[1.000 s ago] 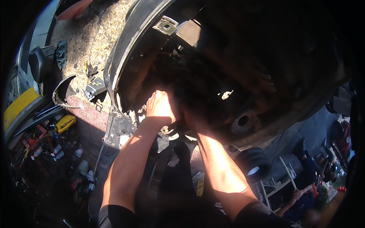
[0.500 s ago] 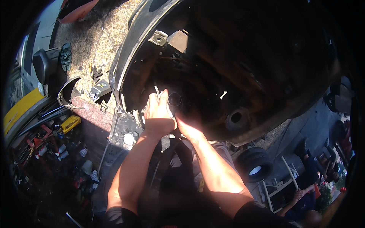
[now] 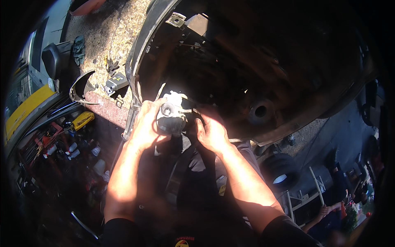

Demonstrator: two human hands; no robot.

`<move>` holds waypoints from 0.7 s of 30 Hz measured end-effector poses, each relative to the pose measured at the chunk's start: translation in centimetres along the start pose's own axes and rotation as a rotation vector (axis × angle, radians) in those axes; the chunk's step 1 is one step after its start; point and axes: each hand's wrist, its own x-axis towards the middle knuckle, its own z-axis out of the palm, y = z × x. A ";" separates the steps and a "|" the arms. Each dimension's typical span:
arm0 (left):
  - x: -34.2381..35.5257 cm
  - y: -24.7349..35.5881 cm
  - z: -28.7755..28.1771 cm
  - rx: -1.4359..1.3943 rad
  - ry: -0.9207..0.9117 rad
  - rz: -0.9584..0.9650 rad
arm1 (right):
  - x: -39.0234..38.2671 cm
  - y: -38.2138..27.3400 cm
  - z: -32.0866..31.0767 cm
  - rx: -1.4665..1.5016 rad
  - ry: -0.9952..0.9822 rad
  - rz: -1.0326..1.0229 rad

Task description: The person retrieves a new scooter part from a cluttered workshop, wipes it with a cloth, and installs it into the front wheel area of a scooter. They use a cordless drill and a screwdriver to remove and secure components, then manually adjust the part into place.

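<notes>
In sunlight at the front of the engine bay, my left hand [image 3: 147, 123] is closed round the left side of a metal engine part [image 3: 171, 121]. The part has a bright, silvery upper side, a round port facing up and a darker lower body. At its right edge a small arm sticks out toward my right hand [image 3: 212, 129]. The fingers of that hand are bent, thumb and forefinger at the part's right side. Deep shadow hides exactly where they grip it. A thin pale strip stands up just beyond my left hand.
A dark vehicle body [image 3: 150, 33] curves around the work. A grey box [image 3: 117, 81] lies on the ground to the left, near a yellow case [image 3: 83, 120] and cluttered tools. At right are a tyre [image 3: 279, 171], a pale metal frame [image 3: 304, 201] and another person's arm [image 3: 323, 212].
The metal part, mostly hidden between my hands earlier, now shows with its round port upward. My left hand has moved left, my right hand right, and the view has shifted slightly.
</notes>
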 end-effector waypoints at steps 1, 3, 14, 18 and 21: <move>-0.2 -0.1 0.0 0.005 0.002 -0.021 | 0.4 -0.3 0.1 -0.054 -0.032 -0.007; -0.4 -0.1 -0.1 0.063 -0.003 -0.007 | 1.3 -1.0 -0.1 -0.060 -0.167 0.079; -0.1 0.4 0.0 0.047 0.009 0.082 | 3.2 -2.1 -0.5 0.093 -0.402 0.188; 0.3 0.4 -0.5 0.045 -0.020 0.087 | 3.1 -2.2 -1.3 0.183 -0.466 0.357; 0.8 0.5 -1.0 -0.022 -0.051 0.146 | 3.6 -2.1 -2.4 0.328 -0.497 0.249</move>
